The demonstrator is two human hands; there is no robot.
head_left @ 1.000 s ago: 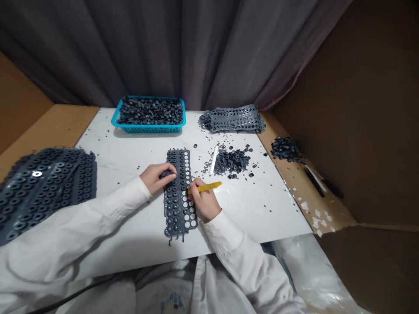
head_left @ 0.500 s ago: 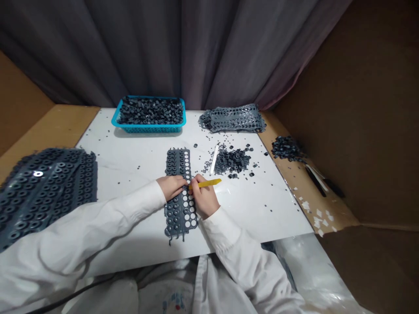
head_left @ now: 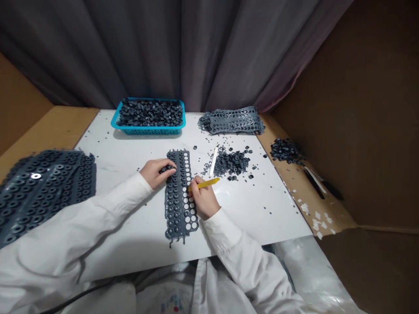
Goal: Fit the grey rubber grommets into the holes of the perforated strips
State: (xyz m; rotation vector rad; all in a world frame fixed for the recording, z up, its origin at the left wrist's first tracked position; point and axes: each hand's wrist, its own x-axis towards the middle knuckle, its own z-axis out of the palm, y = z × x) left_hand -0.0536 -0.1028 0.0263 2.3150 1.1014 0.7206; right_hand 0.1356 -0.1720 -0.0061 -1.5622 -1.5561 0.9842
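A dark grey perforated rubber strip [head_left: 176, 205] lies lengthwise on the white board, with small dark rubber rings seated in most of its holes. Holes along its right side show white. My left hand [head_left: 154, 173] rests at the strip's upper left edge, its fingers curled around small dark rings [head_left: 167, 168]. My right hand [head_left: 203, 198] sits at the strip's right edge and grips a flat yellow plastic spatula [head_left: 207, 184], whose tip reaches the strip.
A blue plastic basket [head_left: 148, 131] full of dark rings stands at the back. A loose pile of rings [head_left: 231, 163] and a white stick [head_left: 213, 161] lie to the right. Stacked ringed strips [head_left: 49, 192] lie at the left, and more strips [head_left: 232, 121] at the back.
My left hand has moved up and to the left, from over the strip's middle to its upper left edge. My right hand and the yellow spatula have shifted only slightly.
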